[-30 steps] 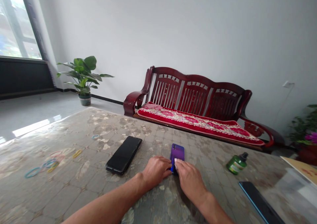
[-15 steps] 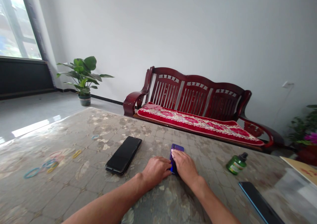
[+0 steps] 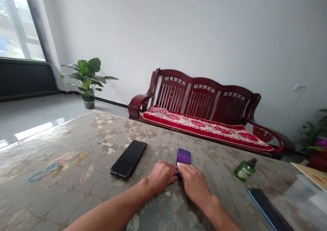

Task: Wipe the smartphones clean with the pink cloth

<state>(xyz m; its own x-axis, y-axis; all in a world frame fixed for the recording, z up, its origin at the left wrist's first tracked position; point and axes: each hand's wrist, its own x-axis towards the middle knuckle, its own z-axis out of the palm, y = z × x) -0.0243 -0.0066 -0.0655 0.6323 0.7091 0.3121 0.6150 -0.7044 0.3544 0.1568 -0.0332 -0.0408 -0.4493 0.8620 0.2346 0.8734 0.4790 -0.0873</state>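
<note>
A purple smartphone (image 3: 185, 155) lies back up on the table in front of me, its camera lenses at the far left corner. My left hand (image 3: 164, 176) is closed with bent fingers at the phone's near left edge. On the right, my right hand (image 3: 193, 181) has its fingers closed over the near part of the phone, fingertips meeting those of the left. The phone's near end is hidden under the hands. To the left of my left hand lies a black smartphone (image 3: 129, 159), screen up, apparently on top of another dark flat thing.
Loose coloured rubber bands (image 3: 55, 168) lie on the patterned tablecloth (image 3: 102, 200) at left. At right are a green bottle (image 3: 245, 169), another phone (image 3: 269, 209) with a blue edge, and a clear plastic thing beside a yellowish sheet (image 3: 310, 175). A wooden bench (image 3: 199, 98) stands beyond the table.
My right hand has slid toward me along the purple phone, baring more of its far half. My left hand has hardly moved. The view has shifted slightly.
</note>
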